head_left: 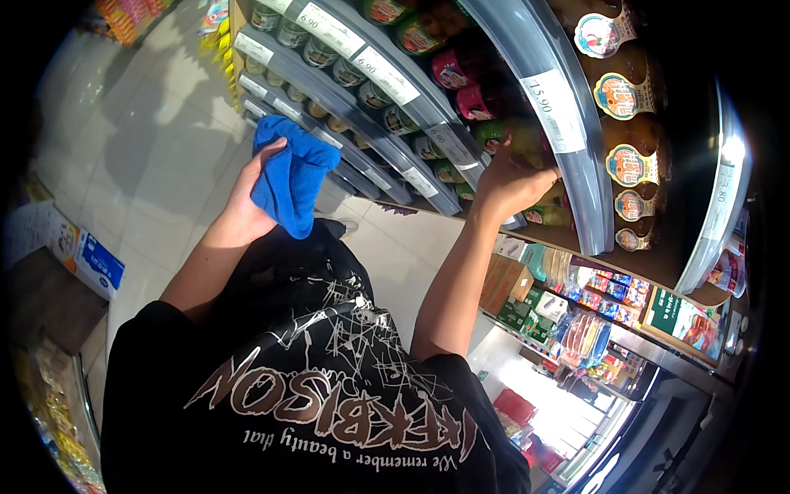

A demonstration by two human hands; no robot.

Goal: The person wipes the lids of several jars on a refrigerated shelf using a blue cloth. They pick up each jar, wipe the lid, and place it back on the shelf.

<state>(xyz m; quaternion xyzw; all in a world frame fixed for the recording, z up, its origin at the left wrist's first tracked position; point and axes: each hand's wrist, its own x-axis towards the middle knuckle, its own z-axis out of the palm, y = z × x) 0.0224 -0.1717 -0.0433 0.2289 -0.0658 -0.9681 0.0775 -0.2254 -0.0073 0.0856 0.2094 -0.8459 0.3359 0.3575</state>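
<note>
My left hand (251, 198) holds a folded blue cloth (296, 181) out in front of the lower shelves. On the right, my right hand (517, 183) reaches between two grey shelf rails, its fingers closed round what looks like a green-labelled bottle (492, 132), partly hidden by the hand. Red-labelled bottles (453, 70) lie beyond it in the same row. The nearest curved rail (591, 218) runs just right of this hand and bears a price tag.
Tiered shelves of jars (321, 53) rise ahead; amber bottles (625, 165) stand at right. A tiled floor (148, 148) lies at left, with a low boxed display (62, 272). Packaged goods (588, 329) hang behind at lower right, beside a bright storefront.
</note>
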